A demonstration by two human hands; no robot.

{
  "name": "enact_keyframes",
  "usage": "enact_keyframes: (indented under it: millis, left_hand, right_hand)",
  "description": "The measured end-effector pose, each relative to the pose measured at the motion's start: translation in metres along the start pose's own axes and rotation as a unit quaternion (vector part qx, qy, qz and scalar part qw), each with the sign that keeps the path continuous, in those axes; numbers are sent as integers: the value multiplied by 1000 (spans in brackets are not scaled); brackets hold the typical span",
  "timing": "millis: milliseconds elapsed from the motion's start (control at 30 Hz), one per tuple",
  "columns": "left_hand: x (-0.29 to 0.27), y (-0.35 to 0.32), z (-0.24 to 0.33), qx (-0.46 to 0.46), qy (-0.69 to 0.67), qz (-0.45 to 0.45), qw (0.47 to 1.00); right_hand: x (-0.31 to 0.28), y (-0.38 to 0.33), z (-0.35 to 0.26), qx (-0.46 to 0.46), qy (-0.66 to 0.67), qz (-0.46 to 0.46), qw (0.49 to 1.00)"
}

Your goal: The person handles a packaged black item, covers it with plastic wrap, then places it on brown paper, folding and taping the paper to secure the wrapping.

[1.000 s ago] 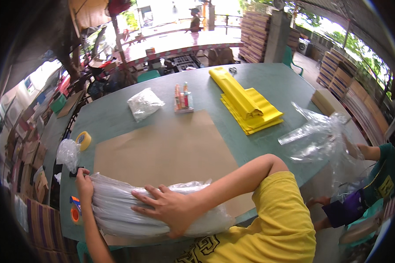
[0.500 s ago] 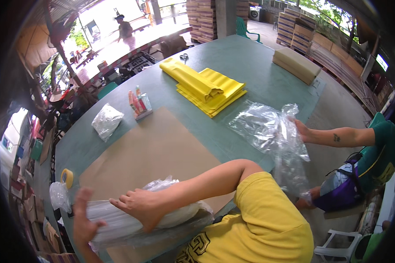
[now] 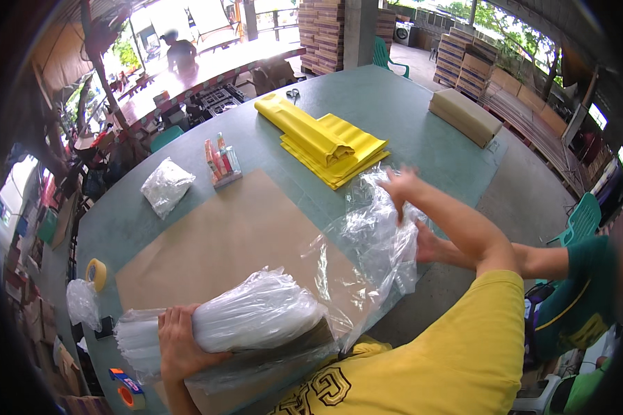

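Note:
My left hand presses and curls over a thick bundle of clear plastic bags at the near edge of the table, its fingers closed on the plastic. My right arm stretches out to the right. My right hand, slightly blurred, has its fingers apart at the top of a loose crumpled clear plastic bag. A co-worker's hand holds that bag's right side. Brown paper lies flat under the bundle and partly under the loose bag.
Folded yellow plastic sheets lie beyond, with scissors behind. A long brown package sits far right. To the left are a white plastic packet, a small box, a tape roll and a tape dispenser.
My right hand has left the bundle and reached right to the loose bag. The co-worker's hand brought that bag leftward over the table. My left hand has settled onto the bundle.

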State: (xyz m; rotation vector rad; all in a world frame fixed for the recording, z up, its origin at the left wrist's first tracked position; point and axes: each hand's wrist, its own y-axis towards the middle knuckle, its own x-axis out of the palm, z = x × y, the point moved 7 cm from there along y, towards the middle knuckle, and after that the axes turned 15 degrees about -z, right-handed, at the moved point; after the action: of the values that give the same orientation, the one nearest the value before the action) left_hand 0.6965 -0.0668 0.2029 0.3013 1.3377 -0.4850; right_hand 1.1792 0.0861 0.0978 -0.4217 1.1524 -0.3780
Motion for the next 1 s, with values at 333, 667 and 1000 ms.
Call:
enact_keyframes:
  millis: [333, 667, 1000]
  left_hand:
    - [-1, 3, 0, 10, 12, 8, 1000]
    - [-2, -2, 6, 24, -1, 38, 999]
    - [-8, 1, 4, 12, -27, 16, 999]
  right_hand:
    - [121, 26, -33, -43, 169, -178, 969]
    - [108, 46, 39, -16, 218, 11, 976]
    - [-27, 78, 49, -124, 523, 332, 775]
